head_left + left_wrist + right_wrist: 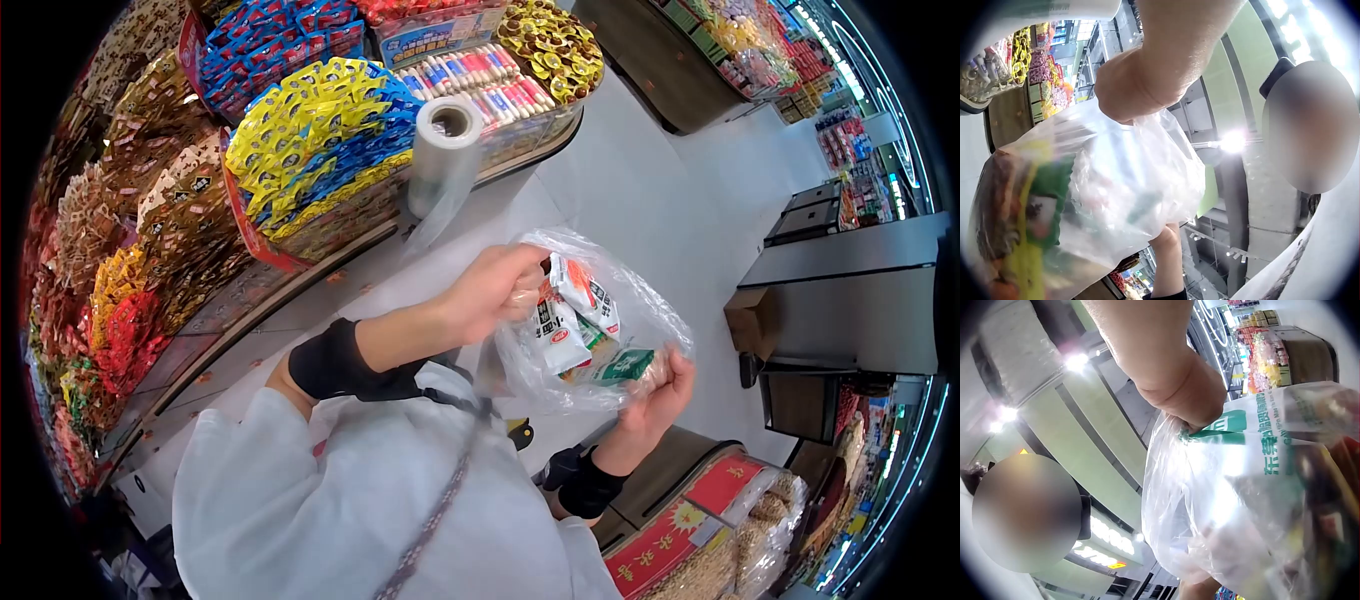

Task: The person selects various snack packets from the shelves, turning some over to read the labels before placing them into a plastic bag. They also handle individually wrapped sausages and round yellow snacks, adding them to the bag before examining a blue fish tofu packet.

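Observation:
A clear plastic bag [640,300] hangs between the two hands, its mouth spread and facing up. Inside lie several snack packets, white and orange ones [562,338] and a green one [625,366]. My left hand [500,290] grips the bag's rim on the left, fingers curled into the plastic. On the lower right side, my right hand [660,390] pinches the opposite rim. The left wrist view has the left hand [1138,87] above the bag [1110,181]. Green print shows on the bag [1222,500] beneath the right hand [1188,394] in the right wrist view.
A roll of clear bags [440,160] stands beside the curved candy counter, with yellow packets [310,140] behind it. Another display with a red front [650,540] is at the lower right. Grey floor [640,190] extends beyond the bag, towards dark-sided bins and a cardboard box [750,325].

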### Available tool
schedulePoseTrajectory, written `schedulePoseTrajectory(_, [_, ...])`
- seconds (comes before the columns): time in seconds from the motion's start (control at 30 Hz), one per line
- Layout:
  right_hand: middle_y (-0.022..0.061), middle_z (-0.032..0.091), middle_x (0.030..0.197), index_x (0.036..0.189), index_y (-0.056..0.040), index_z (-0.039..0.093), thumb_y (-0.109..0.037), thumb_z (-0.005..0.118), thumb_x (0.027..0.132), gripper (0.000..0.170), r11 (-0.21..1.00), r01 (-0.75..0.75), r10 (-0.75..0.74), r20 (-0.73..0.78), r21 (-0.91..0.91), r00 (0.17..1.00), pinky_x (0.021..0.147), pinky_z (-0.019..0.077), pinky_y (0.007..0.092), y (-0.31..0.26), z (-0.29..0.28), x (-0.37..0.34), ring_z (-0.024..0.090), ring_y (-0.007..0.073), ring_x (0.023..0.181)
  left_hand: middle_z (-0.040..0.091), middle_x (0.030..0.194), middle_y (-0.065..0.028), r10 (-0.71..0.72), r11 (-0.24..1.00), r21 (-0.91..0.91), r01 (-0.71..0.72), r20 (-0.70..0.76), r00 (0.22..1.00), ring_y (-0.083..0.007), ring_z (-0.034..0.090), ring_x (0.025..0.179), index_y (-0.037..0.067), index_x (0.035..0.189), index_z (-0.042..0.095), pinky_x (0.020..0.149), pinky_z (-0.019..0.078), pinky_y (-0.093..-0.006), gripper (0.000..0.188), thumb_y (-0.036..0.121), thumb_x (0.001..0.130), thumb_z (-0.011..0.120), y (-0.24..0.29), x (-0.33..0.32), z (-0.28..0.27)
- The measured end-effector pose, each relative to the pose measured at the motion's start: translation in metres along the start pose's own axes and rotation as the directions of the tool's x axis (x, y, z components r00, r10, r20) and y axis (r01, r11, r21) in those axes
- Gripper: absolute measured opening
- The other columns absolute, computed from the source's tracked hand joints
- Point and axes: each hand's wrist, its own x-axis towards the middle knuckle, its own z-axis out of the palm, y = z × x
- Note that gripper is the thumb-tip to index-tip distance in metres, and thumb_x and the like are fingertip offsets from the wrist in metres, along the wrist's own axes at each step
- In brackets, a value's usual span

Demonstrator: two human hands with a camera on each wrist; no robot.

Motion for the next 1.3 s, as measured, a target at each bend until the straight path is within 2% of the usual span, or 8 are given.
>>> schedulePoseTrajectory(0.03, [-0.0060,0.019,0.048,0.059,-0.0144,0.030,-0.013,0.041,0.080,0.024,0.998,0.032,-0.036,-0.080,-0.055,0.996,0.030,0.0194,0.0224,-0.004,0.004,0.008,0.021,0.0054,0.036,0.026,0.049,0.0080,0.004,1.000,-0.007,-0.003,0.029,1.000,-0.0034,0.021,0.041,0.015,0.059,0.034,0.038,0.0156,-0.0228,0.030,0.020,0.087,0.041,-0.001,0.010,0.001])
schedulePoseTrajectory(0.23, [-0.0058,0.023,0.046,0.059,-0.0144,0.030,-0.012,0.042,0.080,0.024,0.997,-0.064,0.052,0.282,0.034,0.958,0.029,0.0195,0.0222,-0.032,-0.003,0.069,0.022,0.0050,0.035,0.022,0.049,0.0076,-0.014,1.000,-0.015,0.014,-0.021,1.000,-0.0037,0.017,0.041,0.016,0.057,0.029,0.038,0.0126,-0.0228,0.033,0.020,0.088,0.040,0.012,0.075,0.019])
schedulePoseTrajectory(0.43, [-0.0050,0.027,0.047,0.056,-0.0150,0.029,-0.015,0.044,0.078,0.027,0.987,-0.058,0.088,0.202,-0.150,0.975,0.029,0.0222,0.0232,-0.059,0.037,0.131,0.026,0.0073,0.036,0.026,0.049,0.0085,0.045,0.995,-0.089,-0.047,-0.031,0.999,-0.0032,0.021,0.042,0.016,0.058,0.032,0.039,0.0150,-0.0223,0.031,0.021,0.087,0.041,0.037,0.138,0.019])
schedulePoseTrajectory(0.63, [-0.0061,0.023,0.048,0.056,-0.0154,0.028,-0.014,0.045,0.078,0.028,0.970,-0.177,0.216,0.257,-0.167,0.942,0.031,0.0197,0.0209,-0.072,0.075,0.189,0.022,0.0059,0.038,0.026,0.050,0.0078,0.118,0.981,-0.139,-0.135,-0.126,0.985,-0.0035,0.021,0.043,0.015,0.056,0.031,0.039,0.0157,-0.0230,0.032,0.019,0.086,0.040,0.063,0.176,0.012])
schedulePoseTrajectory(0.73, [-0.0063,0.020,0.048,0.056,-0.0157,0.028,-0.014,0.045,0.077,0.028,0.965,-0.134,0.185,0.224,-0.225,0.957,0.032,0.0174,0.0201,-0.074,0.093,0.212,0.019,0.0057,0.039,0.026,0.051,0.0074,0.194,0.968,-0.135,-0.212,-0.133,0.972,-0.0036,0.022,0.043,0.015,0.056,0.031,0.040,0.0162,-0.0221,0.030,0.015,0.084,0.039,0.076,0.188,0.008])
schedulePoseTrajectory(0.93, [-0.0061,0.022,0.047,0.057,-0.0152,0.032,-0.014,0.046,0.077,0.024,0.911,-0.350,0.408,0.345,-0.218,0.845,0.031,0.0182,0.0206,-0.079,0.122,0.257,0.021,0.0060,0.038,0.027,0.051,0.0071,0.260,0.943,-0.161,-0.290,-0.186,0.948,-0.0036,0.023,0.043,0.015,0.057,0.032,0.040,0.0172,-0.0214,0.028,0.013,0.083,0.040,0.097,0.199,0.009])
schedulePoseTrajectory(1.03, [-0.0067,0.019,0.048,0.057,-0.0151,0.024,-0.013,0.041,0.080,0.028,0.906,-0.362,0.417,0.307,-0.222,0.856,0.031,0.0153,0.0208,-0.078,0.135,0.275,0.016,0.0048,0.037,0.027,0.051,0.0073,0.275,0.931,-0.171,-0.324,-0.259,0.926,-0.0032,0.023,0.043,0.015,0.059,0.032,0.039,0.0168,-0.0209,0.028,0.016,0.085,0.043,0.102,0.208,0.015])
schedulePoseTrajectory(1.3, [-0.0062,0.023,0.048,0.058,-0.0142,0.033,-0.014,0.046,0.076,0.022,0.843,-0.401,0.526,0.394,-0.358,0.754,0.032,0.0180,0.0206,-0.107,0.153,0.354,0.020,0.0058,0.038,0.028,0.050,0.0078,0.354,0.872,-0.210,-0.442,-0.351,0.867,-0.0026,0.024,0.041,0.014,0.062,0.037,0.037,0.0185,-0.0200,0.026,0.018,0.086,0.044,0.102,0.264,0.030])
